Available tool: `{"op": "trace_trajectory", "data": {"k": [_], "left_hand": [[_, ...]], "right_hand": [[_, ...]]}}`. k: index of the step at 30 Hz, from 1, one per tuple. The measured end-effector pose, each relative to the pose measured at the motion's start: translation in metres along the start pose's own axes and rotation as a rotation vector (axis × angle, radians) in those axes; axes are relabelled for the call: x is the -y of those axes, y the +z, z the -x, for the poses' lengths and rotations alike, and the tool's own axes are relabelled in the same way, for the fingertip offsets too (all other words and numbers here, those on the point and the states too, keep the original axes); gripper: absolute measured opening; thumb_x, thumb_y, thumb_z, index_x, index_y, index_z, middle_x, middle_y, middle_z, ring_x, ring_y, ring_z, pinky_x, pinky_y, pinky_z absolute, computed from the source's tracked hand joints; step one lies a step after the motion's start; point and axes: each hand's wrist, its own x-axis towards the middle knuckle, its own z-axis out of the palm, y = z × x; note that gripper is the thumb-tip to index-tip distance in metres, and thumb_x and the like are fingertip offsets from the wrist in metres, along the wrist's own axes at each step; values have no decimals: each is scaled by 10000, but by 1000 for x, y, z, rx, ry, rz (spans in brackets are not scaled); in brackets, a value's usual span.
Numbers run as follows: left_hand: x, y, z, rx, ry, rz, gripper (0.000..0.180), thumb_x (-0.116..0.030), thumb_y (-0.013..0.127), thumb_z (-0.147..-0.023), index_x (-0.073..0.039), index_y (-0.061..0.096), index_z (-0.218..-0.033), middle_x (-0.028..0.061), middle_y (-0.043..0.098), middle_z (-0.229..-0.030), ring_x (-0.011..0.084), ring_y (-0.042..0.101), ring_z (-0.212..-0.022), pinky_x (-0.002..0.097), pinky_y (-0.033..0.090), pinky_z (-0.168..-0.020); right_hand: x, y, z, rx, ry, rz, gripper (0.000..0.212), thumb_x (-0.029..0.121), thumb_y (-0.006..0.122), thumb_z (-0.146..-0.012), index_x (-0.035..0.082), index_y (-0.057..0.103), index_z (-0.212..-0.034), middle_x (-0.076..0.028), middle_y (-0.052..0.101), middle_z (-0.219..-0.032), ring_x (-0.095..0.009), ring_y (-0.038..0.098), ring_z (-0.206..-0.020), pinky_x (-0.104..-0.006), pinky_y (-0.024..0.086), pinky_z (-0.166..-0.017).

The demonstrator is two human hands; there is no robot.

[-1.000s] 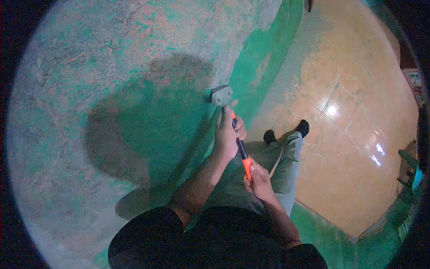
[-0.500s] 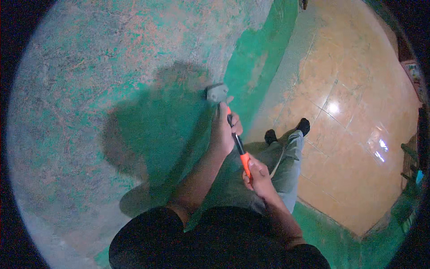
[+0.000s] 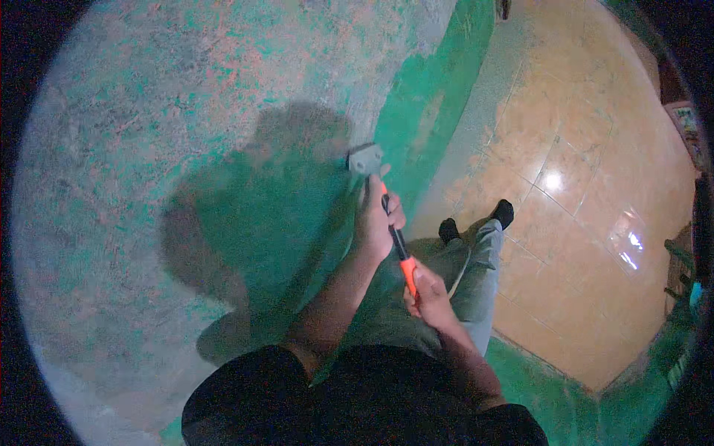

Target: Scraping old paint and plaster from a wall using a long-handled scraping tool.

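Note:
Both of my hands are wrapped around a long-handled scraper [image 3: 397,241] with a black and orange shaft and a wide grey head. My left hand [image 3: 375,219] grips high on the shaft, just below the head. Lower down, my right hand [image 3: 430,292] is closed on the orange end of the handle. The scraper's head lies against or very close to the wall [image 3: 245,59], where patchy green paint meets bare grey and pinkish plaster. A dark shadow of me and the tool falls over the wall left of the head.
A solid green painted band [image 3: 424,97] runs along the wall's lower part. Glossy tan floor tiles [image 3: 565,245] spread to the right, dusty near the wall. My feet in black socks [image 3: 503,214] stand on them. Dark objects [image 3: 680,260] line the far right edge.
The scraper's head has shifted slightly to the right and down, and my left hand has moved with it. My right hand has hardly moved.

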Motion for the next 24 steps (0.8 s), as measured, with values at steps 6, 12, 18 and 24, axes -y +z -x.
{"op": "trace_trajectory", "data": {"k": [6, 12, 18, 24], "left_hand": [[-9, 11, -19, 65, 39, -20, 481, -455, 428, -1025, -121, 415, -1371, -28, 396, -647, 66, 333, -463, 241, 307, -437], [-2, -2, 2, -13, 11, -60, 497, -465, 422, -1024, -110, 413, -1371, -31, 393, -645, 65, 331, -470, 239, 302, -442], [-3, 12, -22, 81, 39, -19, 484, -464, 425, -1024, -120, 416, -1364, -27, 397, -661, 69, 352, -495, 240, 315, -453], [-5, 11, -21, 12, 14, -10, 468, -451, 425, -1027, -126, 423, -1363, -22, 392, -654, 74, 343, -486, 246, 315, -449]], "right_hand": [[24, -1, -18, 34, 7, -3, 549, 442, 384, -1037, 115, 344, -1476, -22, 458, -599, -107, 410, -439, -248, 333, -393], [2, 1, -1, 55, 62, -70, 520, 393, 372, -1052, 108, 335, -1485, -21, 459, -592, -105, 397, -427, -250, 326, -389], [15, -10, -18, 53, 16, -107, 497, 398, 385, -1049, 100, 386, -1446, -22, 457, -589, -99, 389, -422, -245, 312, -379], [25, -6, -16, 35, 62, -80, 480, 396, 374, -1049, 118, 392, -1440, -19, 445, -588, -98, 369, -406, -239, 310, -377]]}}
